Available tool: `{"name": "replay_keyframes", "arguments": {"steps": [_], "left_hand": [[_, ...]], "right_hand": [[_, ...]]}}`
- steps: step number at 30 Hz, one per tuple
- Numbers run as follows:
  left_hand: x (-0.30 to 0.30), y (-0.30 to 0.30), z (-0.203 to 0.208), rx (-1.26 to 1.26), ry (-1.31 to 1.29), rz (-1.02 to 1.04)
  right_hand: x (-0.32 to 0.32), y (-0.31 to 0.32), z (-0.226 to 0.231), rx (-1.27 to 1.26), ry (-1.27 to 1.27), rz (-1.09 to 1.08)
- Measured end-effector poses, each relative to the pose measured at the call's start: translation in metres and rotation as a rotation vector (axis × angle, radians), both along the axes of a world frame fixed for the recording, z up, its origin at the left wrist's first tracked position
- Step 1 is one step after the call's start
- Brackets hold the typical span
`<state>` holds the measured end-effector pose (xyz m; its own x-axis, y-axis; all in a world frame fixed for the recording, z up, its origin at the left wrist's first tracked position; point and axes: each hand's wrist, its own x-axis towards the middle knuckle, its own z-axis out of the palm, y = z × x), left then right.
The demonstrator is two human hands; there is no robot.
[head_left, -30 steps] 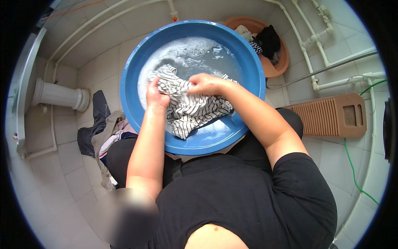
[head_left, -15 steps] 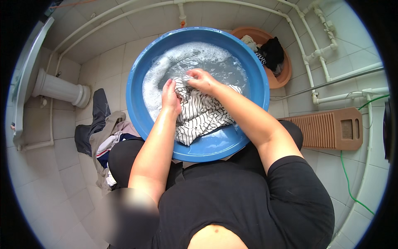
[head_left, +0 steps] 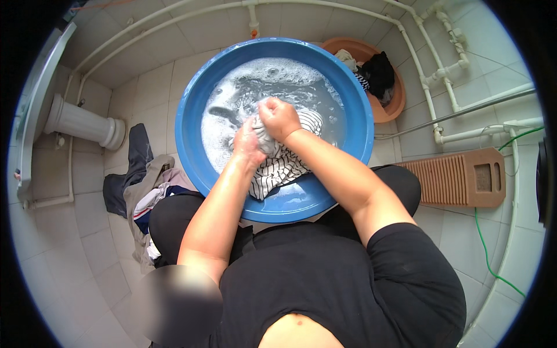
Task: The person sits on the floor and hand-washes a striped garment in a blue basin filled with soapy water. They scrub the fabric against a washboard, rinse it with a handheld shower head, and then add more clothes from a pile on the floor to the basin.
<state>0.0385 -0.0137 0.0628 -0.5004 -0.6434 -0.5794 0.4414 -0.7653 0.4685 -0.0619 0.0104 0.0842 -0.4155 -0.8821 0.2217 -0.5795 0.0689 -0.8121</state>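
Note:
A wet white garment with thin black stripes [head_left: 281, 169] lies partly in the soapy water [head_left: 272, 72] of a big blue basin [head_left: 188, 116], its lower end against the near wall. My left hand [head_left: 248, 145] is closed round a bunched part of the cloth, palm side up. Close beside it my right hand [head_left: 281, 119] has its fingers curled tight on the same bunch. Both hands press together just above the water, near the basin's middle. The cloth inside my fists is mostly hidden.
Rumpled clothes [head_left: 148, 180] lie on the tiled floor at left, by a white pedestal [head_left: 87, 123]. An orange basin [head_left: 397, 107] with dark clothes stands behind at right. A brown washboard [head_left: 458, 178] and green hose [head_left: 487, 255] are at right; white pipes [head_left: 325, 4] line the wall.
My hands have come closer together, the right one closing from loose fingers into a fist. The striped cloth is more bunched between them, and the foam has shifted.

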Motion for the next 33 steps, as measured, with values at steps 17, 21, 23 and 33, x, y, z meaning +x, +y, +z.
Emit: {"name": "replay_keyframes", "arguments": {"steps": [17,21,23,33], "left_hand": [[0.008,-0.019,-0.006,-0.444,-0.294,0.360],[0.018,-0.022,-0.018,-0.088,-0.364,0.258],[0.014,-0.018,-0.005,-0.060,-0.438,0.255],[0.011,-0.028,0.000,0.051,-0.032,0.163]], "right_hand": [[-0.045,-0.056,-0.013,0.379,-0.021,-0.111],[-0.046,-0.040,-0.029,0.873,0.447,0.337],[-0.056,-0.045,-0.028,0.967,0.374,0.349],[0.002,-0.021,-0.023,0.090,-0.327,0.248]]}}
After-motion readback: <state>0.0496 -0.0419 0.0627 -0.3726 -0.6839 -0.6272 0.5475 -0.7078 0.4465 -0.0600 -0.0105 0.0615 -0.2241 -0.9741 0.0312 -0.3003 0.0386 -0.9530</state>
